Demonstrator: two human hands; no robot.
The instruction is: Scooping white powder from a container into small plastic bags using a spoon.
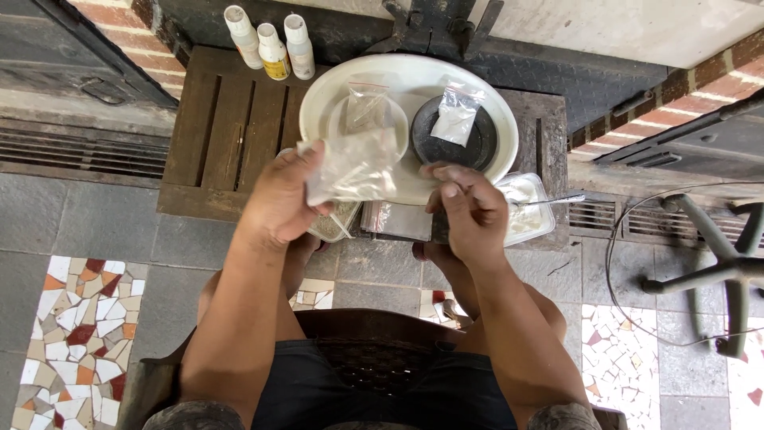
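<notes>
A seated person, viewed from above, works over a low dark wooden slatted platform (231,127) set on grey stone paving against a brick wall. On the platform rests a large round white plastic basin (318,99); inside it lie a smaller white dish (338,119) holding a clear plastic packet (366,103) and a dark round metal dish (477,147) bearing a small clear bag of white powder (456,111). Beside the basin's near rim, to the right, stands a clear rectangular plastic container (532,215) with pale contents, a thin metal tool (557,199) lying across it. Three small white squeeze bottles (272,44) stand together at the platform's far edge.

The left hand (278,199) is raised above the basin's near rim, thumb and fingers pinched on a crumpled clear plastic bag (350,167) with pale contents. The right hand (469,211) hovers just beside the bag, apart from it, fingers curled narrowly inward; whether they pinch anything cannot be told.
</notes>
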